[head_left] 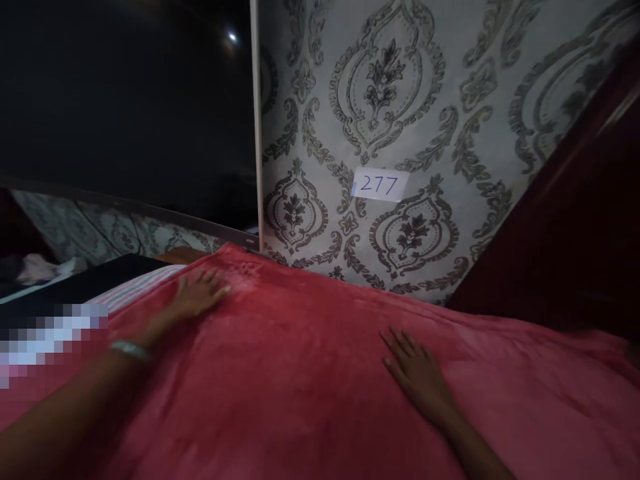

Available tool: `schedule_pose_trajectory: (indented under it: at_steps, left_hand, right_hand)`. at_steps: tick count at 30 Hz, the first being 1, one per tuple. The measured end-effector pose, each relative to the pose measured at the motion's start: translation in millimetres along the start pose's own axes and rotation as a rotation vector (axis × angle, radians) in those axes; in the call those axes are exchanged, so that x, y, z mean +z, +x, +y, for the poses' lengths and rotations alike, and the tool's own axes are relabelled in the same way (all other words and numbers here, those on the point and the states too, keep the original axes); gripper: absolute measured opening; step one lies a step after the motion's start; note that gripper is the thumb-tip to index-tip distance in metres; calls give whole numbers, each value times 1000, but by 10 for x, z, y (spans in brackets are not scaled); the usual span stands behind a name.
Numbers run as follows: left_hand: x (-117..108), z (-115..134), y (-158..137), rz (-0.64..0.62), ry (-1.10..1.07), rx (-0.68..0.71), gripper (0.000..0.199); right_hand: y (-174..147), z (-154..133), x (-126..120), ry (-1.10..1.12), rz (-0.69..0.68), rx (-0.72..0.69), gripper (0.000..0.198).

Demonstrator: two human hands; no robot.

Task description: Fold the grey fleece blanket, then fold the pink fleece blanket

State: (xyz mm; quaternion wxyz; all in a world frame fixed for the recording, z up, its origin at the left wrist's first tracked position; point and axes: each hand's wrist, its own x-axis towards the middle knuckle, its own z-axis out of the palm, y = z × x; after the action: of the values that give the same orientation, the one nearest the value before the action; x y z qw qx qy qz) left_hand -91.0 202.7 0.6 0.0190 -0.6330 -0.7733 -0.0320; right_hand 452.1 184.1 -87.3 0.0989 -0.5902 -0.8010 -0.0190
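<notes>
A red plush blanket (pixel 300 373) is spread over a broad surface in front of me, with soft creases toward the right. My left hand (pixel 200 295) lies palm down near its far left corner, fingers spread, a light band (pixel 131 349) round the wrist. Further right, my right hand (pixel 415 369) rests flat on the blanket with its fingers stretched toward the wall. Neither hand grips anything. What lies beneath the blanket is mostly hidden; a striped cloth (pixel 135 285) shows past its left edge.
A large dark television (pixel 130 113) stands at the far left, close above the blanket's corner. Behind is a patterned wall (pixel 385 80) bearing a paper label (pixel 380 185) reading 277. A dark red slanted panel (pixel 560 220) borders the right. A black flat surface (pixel 100 277) lies at left.
</notes>
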Motion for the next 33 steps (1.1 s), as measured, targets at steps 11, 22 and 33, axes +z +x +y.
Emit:
schedule_pose_trajectory:
  at_steps: [11,22,33]
  left_hand:
    - [18,291,-617,-136,-55,-18,68]
    - [122,-513,-2569,-67,-102,-68,66]
    - [513,-1095,-3266,309,-207,-482,72]
  right_hand:
    - [-9,-19,-34,-76,-7,-36,56]
    - [-32,-304,-235,-19,-167,48,60]
    - [-1101,-1319,-481,114,-391,-428,61]
